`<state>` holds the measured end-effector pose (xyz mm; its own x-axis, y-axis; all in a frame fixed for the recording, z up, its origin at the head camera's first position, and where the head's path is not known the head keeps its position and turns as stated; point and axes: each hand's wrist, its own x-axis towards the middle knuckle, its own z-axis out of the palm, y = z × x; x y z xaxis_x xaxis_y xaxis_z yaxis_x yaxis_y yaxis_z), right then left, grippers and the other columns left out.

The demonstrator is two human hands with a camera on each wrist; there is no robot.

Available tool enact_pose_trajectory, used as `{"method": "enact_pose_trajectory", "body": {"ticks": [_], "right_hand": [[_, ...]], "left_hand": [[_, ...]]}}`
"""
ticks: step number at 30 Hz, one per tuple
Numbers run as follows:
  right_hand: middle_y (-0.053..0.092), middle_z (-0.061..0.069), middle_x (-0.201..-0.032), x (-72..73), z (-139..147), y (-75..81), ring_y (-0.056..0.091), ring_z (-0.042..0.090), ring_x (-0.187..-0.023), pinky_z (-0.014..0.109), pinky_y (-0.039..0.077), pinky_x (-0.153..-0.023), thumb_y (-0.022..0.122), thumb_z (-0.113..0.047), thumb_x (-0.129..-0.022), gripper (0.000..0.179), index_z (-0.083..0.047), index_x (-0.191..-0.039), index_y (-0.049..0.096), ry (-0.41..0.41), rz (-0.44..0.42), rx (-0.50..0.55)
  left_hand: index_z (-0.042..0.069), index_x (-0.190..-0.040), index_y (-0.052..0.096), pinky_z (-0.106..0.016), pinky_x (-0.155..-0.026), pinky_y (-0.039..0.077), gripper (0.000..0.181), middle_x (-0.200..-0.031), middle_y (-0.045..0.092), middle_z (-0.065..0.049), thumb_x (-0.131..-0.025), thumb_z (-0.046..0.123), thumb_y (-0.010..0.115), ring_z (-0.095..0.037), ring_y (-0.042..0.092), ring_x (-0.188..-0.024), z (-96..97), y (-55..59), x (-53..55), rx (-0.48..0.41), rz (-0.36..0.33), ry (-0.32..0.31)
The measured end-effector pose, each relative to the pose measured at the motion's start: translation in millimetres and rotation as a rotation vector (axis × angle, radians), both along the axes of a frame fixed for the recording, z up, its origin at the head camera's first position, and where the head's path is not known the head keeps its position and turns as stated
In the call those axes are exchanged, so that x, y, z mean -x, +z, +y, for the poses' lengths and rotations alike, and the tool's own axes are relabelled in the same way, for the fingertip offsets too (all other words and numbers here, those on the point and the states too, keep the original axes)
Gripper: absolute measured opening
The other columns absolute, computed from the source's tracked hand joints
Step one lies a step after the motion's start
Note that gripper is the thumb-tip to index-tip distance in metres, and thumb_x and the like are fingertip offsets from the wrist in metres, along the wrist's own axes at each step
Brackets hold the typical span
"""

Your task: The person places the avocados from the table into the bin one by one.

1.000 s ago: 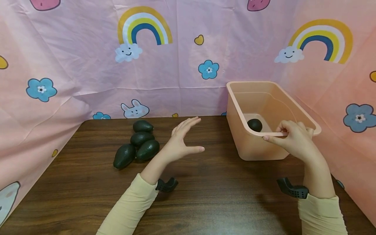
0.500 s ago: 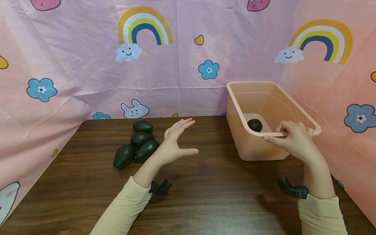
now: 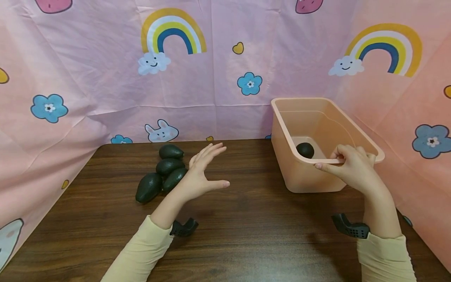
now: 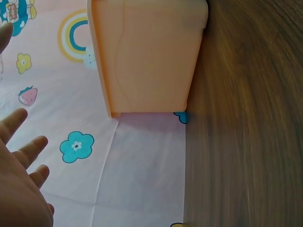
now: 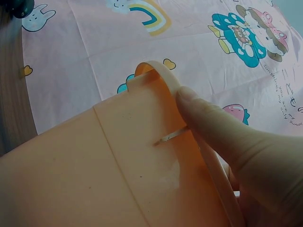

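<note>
In the head view my left hand (image 3: 199,176) is held over the table with fingers spread and nothing in it, overlapping the nearest avocado (image 3: 173,181) there. Several dark green avocados lie grouped at its left, among them a front one (image 3: 149,188) and a rear one (image 3: 171,151). My right hand (image 3: 354,170) grips the near rim of a peach plastic bin (image 3: 282,156), thumb outside and fingers over the edge. One avocado (image 3: 305,150) rests inside the bin. In the right wrist view the thumb (image 5: 213,120) presses along the bin's rim (image 5: 163,78).
The dark wood table (image 3: 246,235) meets a pink printed cloth (image 3: 225,78) hanging at the back and sides. The bin stands at the back right, close to the cloth. A black wrist mount (image 3: 184,227) sits on the left wrist and another mount (image 3: 350,226) on the right.
My left hand has moved left across the table toward the avocados, its fingers still spread. My right hand and the bin have stayed in place.
</note>
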<state>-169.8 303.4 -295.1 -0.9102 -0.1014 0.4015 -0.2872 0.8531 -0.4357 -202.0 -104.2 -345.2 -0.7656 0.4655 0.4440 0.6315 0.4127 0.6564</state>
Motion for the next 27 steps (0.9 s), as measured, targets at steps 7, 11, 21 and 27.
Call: {"method": "enact_pose_trajectory", "body": {"ticks": [7, 11, 21, 27], "right_hand": [[0.045, 0.006, -0.066, -0.4, 0.3, -0.3, 0.033, 0.027, -0.076, 0.059, 0.009, -0.075, 0.081, -0.039, -0.075, 0.04, -0.01, -0.072, 0.055, 0.0, -0.001, 0.003], [0.044, 0.006, -0.066, -0.3, 0.5, -0.6, 0.033, 0.027, -0.076, 0.059, 0.009, -0.075, 0.082, -0.04, -0.075, 0.04, -0.01, -0.072, 0.054, -0.001, -0.004, 0.003], [0.044, 0.005, -0.064, -0.2, -0.4, -0.3, 0.033, 0.027, -0.074, 0.058, 0.009, -0.075, 0.082, -0.038, -0.074, 0.039, -0.011, -0.07, 0.054, 0.005, 0.011, 0.003], [0.044, 0.005, -0.064, -0.5, -0.4, 0.5, 0.033, 0.028, -0.075, 0.059, 0.009, -0.075, 0.082, -0.039, -0.074, 0.04, -0.011, -0.07, 0.055, 0.005, 0.009, 0.001]], "left_hand": [[0.029, -0.148, 0.036, -0.058, -0.106, 0.001, 0.087, -0.153, 0.026, 0.012, -0.075, 0.03, 0.083, -0.012, 0.008, -0.143, -9.3, -1.3, -2.2, 0.013, 0.013, -0.004], [0.027, -0.148, 0.037, -0.058, -0.106, 0.001, 0.088, -0.153, 0.026, 0.011, -0.074, 0.026, 0.084, -0.013, 0.009, -0.143, -14.7, -1.8, -4.1, 0.012, 0.029, -0.003], [0.027, -0.148, 0.037, -0.059, -0.106, 0.0, 0.087, -0.153, 0.026, 0.012, -0.074, 0.028, 0.084, -0.014, 0.008, -0.143, -29.8, -0.4, -10.8, 0.017, 0.026, 0.015], [0.025, -0.149, 0.035, -0.059, -0.106, -0.003, 0.091, -0.154, 0.024, 0.009, -0.073, 0.023, 0.085, -0.015, 0.006, -0.143, -41.8, 1.6, -15.0, 0.021, -0.004, 0.03]]}}
